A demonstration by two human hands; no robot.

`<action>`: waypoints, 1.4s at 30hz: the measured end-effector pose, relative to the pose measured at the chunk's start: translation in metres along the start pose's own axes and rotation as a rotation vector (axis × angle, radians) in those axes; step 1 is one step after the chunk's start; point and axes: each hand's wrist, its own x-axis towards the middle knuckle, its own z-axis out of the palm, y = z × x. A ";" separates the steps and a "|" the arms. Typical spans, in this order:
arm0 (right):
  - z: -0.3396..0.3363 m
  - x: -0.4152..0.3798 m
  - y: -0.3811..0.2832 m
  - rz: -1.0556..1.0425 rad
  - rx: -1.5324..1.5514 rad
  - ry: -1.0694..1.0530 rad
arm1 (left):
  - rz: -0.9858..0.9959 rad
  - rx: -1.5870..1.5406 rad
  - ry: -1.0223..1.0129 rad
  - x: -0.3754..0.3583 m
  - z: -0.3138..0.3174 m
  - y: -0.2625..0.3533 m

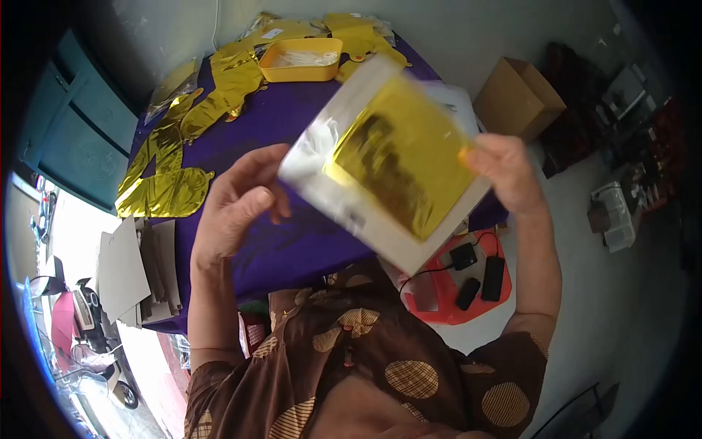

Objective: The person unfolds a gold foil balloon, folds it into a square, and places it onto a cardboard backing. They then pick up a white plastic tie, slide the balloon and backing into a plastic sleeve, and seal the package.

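My right hand (504, 172) grips the right edge of a clear plastic packet (311, 150) that holds a folded gold foil sheet (409, 146) against a white backing. The packet is tilted and slightly blurred above the purple cloth (292, 241). At its left corner is my left hand (245, 197), with the fingers apart and curved; its fingertips come close to the packet, and whether they touch it is unclear. A small orange-yellow spot shows at my right fingertips.
Gold foil pieces (164, 186) lie along the table's left and back. A yellow basket (301, 72) holds white sticks. Grey cardboard sheets (121, 271) stand at left. A red stool (446, 314) bears black devices. A cardboard box (512, 99) is at right.
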 end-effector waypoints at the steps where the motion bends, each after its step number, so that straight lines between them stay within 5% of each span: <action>1: -0.007 -0.005 0.004 -0.036 0.077 0.117 | -0.014 0.006 0.050 -0.003 -0.006 0.001; 7: -0.066 -0.026 0.038 -0.023 0.270 0.616 | -0.108 0.063 0.186 -0.006 -0.015 -0.025; 15: -0.186 0.002 0.121 -0.018 0.427 0.810 | -0.165 0.037 0.297 -0.016 -0.022 -0.034; 18: -0.213 0.029 0.132 0.372 0.407 0.762 | -0.180 0.019 0.340 -0.019 -0.018 -0.030; 20: -0.224 0.043 0.145 0.533 -0.255 0.810 | -0.181 0.029 0.346 -0.023 -0.016 -0.026; 22: -0.179 0.054 0.111 0.507 -0.553 0.760 | -0.182 0.049 0.357 -0.026 -0.015 -0.023; 26: -0.035 0.078 0.021 0.107 -0.002 0.381 | -0.180 0.141 0.289 -0.022 0.011 -0.021; 30: 0.073 0.076 -0.013 -0.180 0.531 -0.358 | -0.068 0.054 0.110 -0.020 0.051 -0.015; 33: 0.136 0.084 -0.024 -0.334 0.702 -0.589 | 0.024 -0.192 0.166 -0.026 0.063 -0.027; 36: 0.180 0.088 -0.030 -0.248 0.936 -0.705 | -0.139 -0.311 0.201 -0.049 0.045 -0.028; 42: 0.237 0.114 -0.024 -0.262 0.194 -0.577 | -0.418 -0.089 0.322 -0.163 -0.011 -0.033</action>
